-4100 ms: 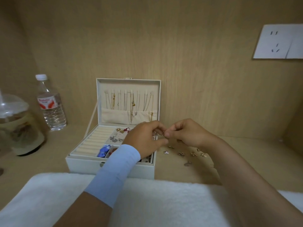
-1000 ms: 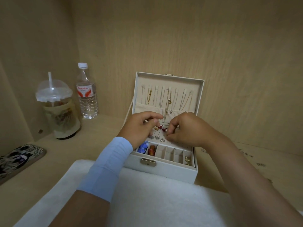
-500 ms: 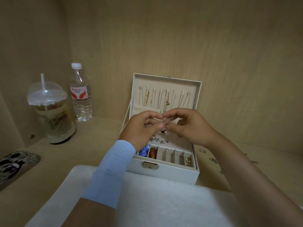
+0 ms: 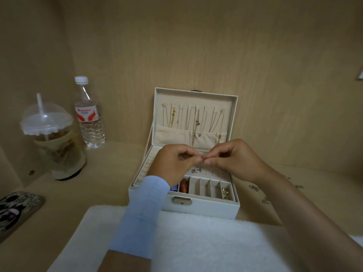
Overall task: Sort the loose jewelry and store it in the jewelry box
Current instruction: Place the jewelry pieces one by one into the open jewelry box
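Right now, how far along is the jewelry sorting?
Done: necklaces hang in the jewelry box lid, earrings sit on the perforated pad, a red piece and gold pieces lie in front compartments. In hand: left hand and right hand seem to pinch a tiny piece, too small to see, over the box. Left: loose pieces on the shelf right of the box.

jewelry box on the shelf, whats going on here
A person is sorting jewelry into the open jewelry box. The left hand and right hand meet above it, fingertips pinched together, apparently on a small piece hidden between them. Necklaces hang inside the lid, a few earrings sit on the perforated panel, and loose pieces lie on the wood to the right of the box.
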Demonstrator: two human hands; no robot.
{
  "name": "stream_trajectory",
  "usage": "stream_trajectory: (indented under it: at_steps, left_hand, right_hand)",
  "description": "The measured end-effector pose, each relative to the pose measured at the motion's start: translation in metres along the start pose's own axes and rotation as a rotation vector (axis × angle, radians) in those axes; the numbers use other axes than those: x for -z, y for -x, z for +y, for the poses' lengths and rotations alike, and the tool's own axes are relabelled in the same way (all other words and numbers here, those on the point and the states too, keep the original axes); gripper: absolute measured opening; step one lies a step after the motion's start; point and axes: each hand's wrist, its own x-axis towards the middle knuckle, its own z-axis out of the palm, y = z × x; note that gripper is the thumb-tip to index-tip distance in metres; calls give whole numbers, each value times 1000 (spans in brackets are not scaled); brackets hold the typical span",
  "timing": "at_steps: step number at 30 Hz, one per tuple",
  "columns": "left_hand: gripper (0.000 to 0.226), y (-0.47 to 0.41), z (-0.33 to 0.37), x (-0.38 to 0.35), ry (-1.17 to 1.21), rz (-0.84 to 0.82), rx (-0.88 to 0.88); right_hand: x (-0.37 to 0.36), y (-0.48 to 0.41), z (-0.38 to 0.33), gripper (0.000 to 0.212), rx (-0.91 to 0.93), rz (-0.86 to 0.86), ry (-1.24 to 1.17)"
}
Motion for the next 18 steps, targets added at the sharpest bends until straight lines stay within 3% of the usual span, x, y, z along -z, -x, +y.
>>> stream_trajectory:
  at_steps: [8, 14, 18]
  left_hand:
    - [10, 3, -1, -6, -494, -51, -69]
    - [10, 1, 1, -10, -563, -31, -92]
    - [8, 1, 1, -11, -575, -21, -107]
  right_hand:
    - [-3, 5, -4, 7, -70, -63, 293]
    - [-1, 5, -11, 4, 17, -148, 536]
    - [5, 5, -16, 12, -54, -204, 476]
